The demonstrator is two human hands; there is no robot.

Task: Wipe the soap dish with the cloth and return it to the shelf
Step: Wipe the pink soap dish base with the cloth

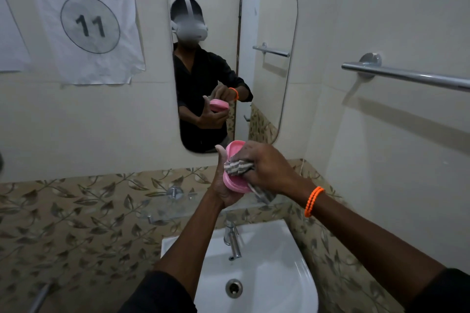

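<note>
A pink oval soap dish (235,183) is held upright-tilted in front of the mirror, above the sink. My left hand (220,185) cups it from the left and below, thumb raised beside its rim. My right hand (267,166) presses a bunched grey striped cloth (237,167) against the dish's inner face; a tail of the cloth hangs below my palm. An orange bracelet sits on my right wrist. The glass shelf (162,211) is fixed to the leaf-patterned tiles just below and left of my hands.
A white sink (279,274) with a chrome tap (232,239) lies beneath my arms. A mirror (267,20) hangs on the wall ahead, a paper sign (89,23) to its left, a chrome towel bar (407,76) on the right wall.
</note>
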